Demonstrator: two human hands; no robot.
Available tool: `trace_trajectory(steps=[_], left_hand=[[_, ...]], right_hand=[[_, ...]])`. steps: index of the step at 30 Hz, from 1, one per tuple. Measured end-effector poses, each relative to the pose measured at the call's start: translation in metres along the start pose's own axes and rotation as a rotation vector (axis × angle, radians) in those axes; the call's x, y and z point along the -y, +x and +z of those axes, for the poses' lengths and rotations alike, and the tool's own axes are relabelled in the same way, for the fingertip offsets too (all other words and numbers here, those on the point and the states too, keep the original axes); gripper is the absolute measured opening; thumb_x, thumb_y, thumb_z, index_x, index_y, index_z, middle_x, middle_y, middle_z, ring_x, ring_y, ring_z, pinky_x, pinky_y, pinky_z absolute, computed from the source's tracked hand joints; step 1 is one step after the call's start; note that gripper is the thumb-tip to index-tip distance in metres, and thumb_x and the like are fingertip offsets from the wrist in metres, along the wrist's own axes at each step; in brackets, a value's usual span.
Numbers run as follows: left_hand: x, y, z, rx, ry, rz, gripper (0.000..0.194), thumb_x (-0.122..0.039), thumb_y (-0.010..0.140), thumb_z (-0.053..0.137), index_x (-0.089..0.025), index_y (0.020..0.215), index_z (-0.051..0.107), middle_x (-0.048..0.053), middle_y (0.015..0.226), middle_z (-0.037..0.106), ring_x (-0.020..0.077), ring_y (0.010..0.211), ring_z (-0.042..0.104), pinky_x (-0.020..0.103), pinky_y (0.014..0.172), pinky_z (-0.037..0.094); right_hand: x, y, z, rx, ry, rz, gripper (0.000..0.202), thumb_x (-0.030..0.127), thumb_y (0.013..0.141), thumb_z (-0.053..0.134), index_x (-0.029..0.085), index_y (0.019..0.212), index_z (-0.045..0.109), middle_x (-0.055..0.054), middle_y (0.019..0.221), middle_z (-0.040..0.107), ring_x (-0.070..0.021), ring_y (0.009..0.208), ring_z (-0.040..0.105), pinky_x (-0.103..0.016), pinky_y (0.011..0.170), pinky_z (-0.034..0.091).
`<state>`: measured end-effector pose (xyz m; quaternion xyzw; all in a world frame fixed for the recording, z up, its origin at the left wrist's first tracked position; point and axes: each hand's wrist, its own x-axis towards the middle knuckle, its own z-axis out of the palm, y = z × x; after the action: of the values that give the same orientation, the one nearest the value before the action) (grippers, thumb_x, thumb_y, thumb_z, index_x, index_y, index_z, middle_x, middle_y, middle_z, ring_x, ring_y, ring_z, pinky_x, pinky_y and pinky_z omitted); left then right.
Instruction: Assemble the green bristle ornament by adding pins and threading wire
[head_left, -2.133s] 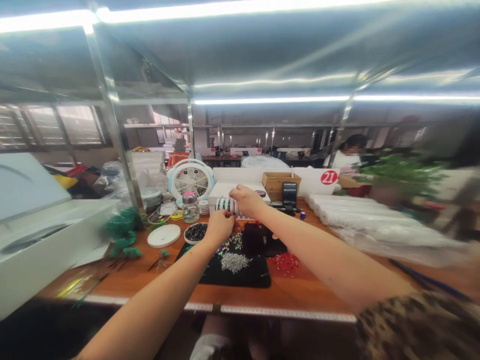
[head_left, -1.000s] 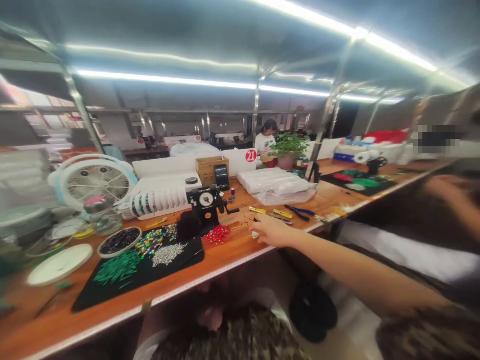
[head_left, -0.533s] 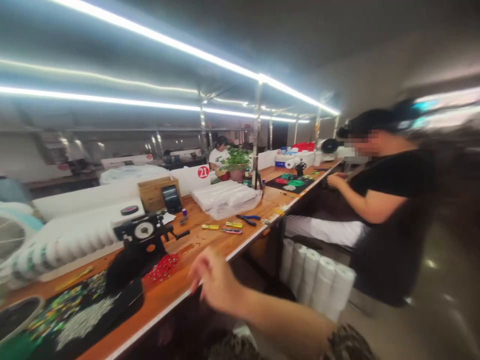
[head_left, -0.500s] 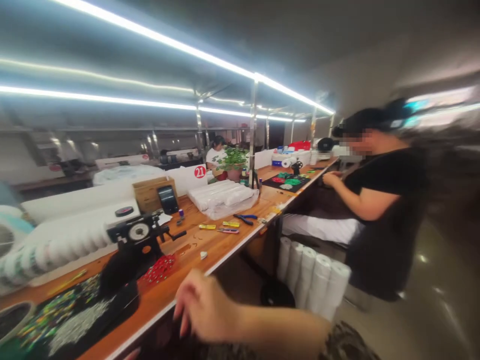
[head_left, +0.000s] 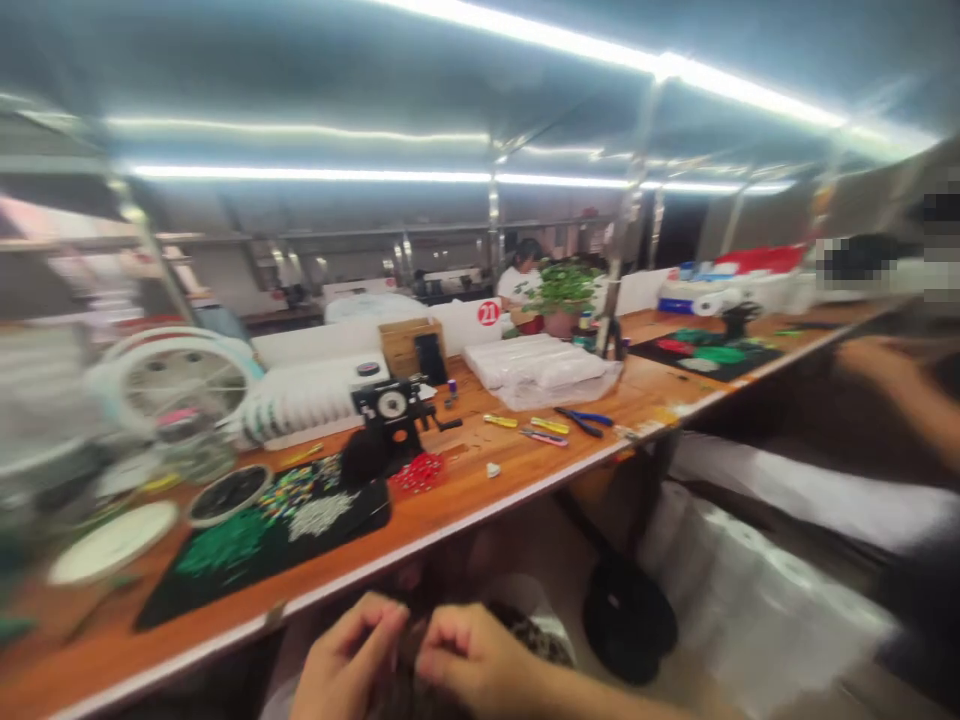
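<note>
Below the front edge of the wooden bench (head_left: 480, 510), my left hand (head_left: 351, 655) has its thumb and fingertips pressed together in a pinch. My right hand (head_left: 472, 650) is close beside it with curled, closed fingers. Whatever lies between the fingers of either hand is too small or blurred to make out. On the bench beyond, a black mat (head_left: 300, 560) carries green pieces (head_left: 225, 541), mixed coloured beads (head_left: 289, 492) and silvery pieces (head_left: 321, 514). Red beads (head_left: 418, 474) lie beside a small black hand-cranked machine (head_left: 394, 410).
Blue-handled pliers (head_left: 585, 418) and yellow-handled tools (head_left: 549, 426) lie on the bench, near plastic-wrapped white rolls (head_left: 540, 368). White spools (head_left: 315, 405) and a potted plant (head_left: 562, 295) stand farther back. A co-worker's arm (head_left: 900, 385) shows at the right.
The view has swung left, showing more of the bench's left end. My right hand has come lower, and my left hand, barely visible before, is now beside it.
</note>
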<state>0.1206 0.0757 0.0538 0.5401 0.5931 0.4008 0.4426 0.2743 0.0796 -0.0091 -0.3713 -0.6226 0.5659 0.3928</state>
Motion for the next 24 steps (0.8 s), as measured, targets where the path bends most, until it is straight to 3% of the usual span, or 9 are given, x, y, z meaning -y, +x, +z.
trace_trajectory(steps=[3,11,19,24], left_hand=[[-0.007,-0.002,-0.011,-0.127,-0.152,0.033,0.037,-0.055,0.063,0.067,-0.020,0.058,0.058,-0.004,0.050,0.040,0.0105,0.048,0.032,0.021,0.045,0.027],[-0.008,-0.002,-0.023,-0.124,-0.431,0.091,0.028,-0.037,0.072,0.069,-0.015,0.063,0.054,-0.005,0.051,0.043,0.0068,0.048,0.031,0.018,0.046,0.023],[-0.004,0.003,-0.037,-0.221,-0.514,0.154,0.025,-0.034,0.073,0.069,-0.014,0.064,0.056,-0.006,0.048,0.040,0.0054,0.046,0.029,0.018,0.044,0.021],[-0.007,-0.001,-0.042,-0.244,-0.496,0.155,0.024,-0.034,0.072,0.070,-0.015,0.062,0.059,-0.005,0.048,0.042,0.0058,0.045,0.031,0.019,0.044,0.022]], right_hand=[[0.000,-0.011,-0.003,0.062,-0.119,-0.064,0.018,0.029,0.077,0.053,0.016,0.064,0.053,0.001,0.063,0.052,-0.0113,0.061,0.046,-0.021,0.059,0.036],[-0.003,-0.019,-0.017,0.226,-0.256,-0.040,0.041,0.052,0.085,0.040,0.017,0.066,0.044,0.000,0.064,0.046,-0.0126,0.062,0.041,-0.023,0.060,0.034],[-0.011,-0.021,-0.045,0.401,-0.496,-0.040,0.040,0.049,0.089,0.034,0.017,0.065,0.040,0.002,0.064,0.043,-0.0115,0.061,0.036,-0.022,0.058,0.031],[-0.006,-0.022,-0.057,0.390,-0.621,0.029,0.036,0.045,0.085,0.042,0.018,0.065,0.056,-0.003,0.067,0.056,-0.0156,0.065,0.048,-0.025,0.062,0.037]])
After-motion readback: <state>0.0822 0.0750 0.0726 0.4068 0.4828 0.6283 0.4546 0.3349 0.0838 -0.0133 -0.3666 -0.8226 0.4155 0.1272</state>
